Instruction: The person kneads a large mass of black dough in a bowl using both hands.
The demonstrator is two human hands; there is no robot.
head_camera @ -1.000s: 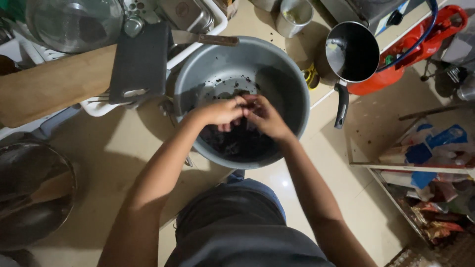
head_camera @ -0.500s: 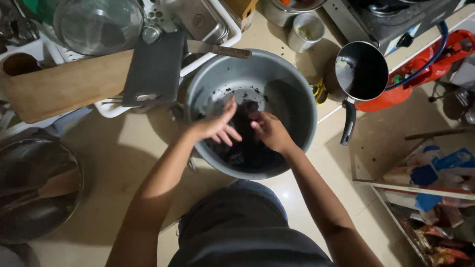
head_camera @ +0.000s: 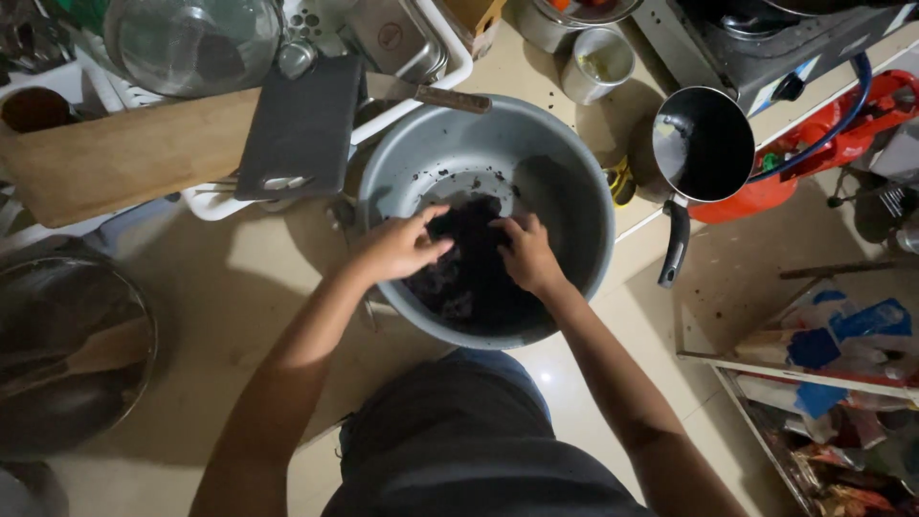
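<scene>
Fingers of my left hand point(head_camera: 397, 249) and right hand point(head_camera: 526, 257) curl loosely into the dark clump point(head_camera: 469, 268) low in the grey basin point(head_camera: 574, 191), gripping none firmly, so crumbs could spill onto the floor point(head_camera: 239, 297) if I lift carelessly.

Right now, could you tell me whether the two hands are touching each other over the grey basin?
Apart. The head view shows the left hand and right hand both on the dark mass, with a strip of it visible between them.
</scene>
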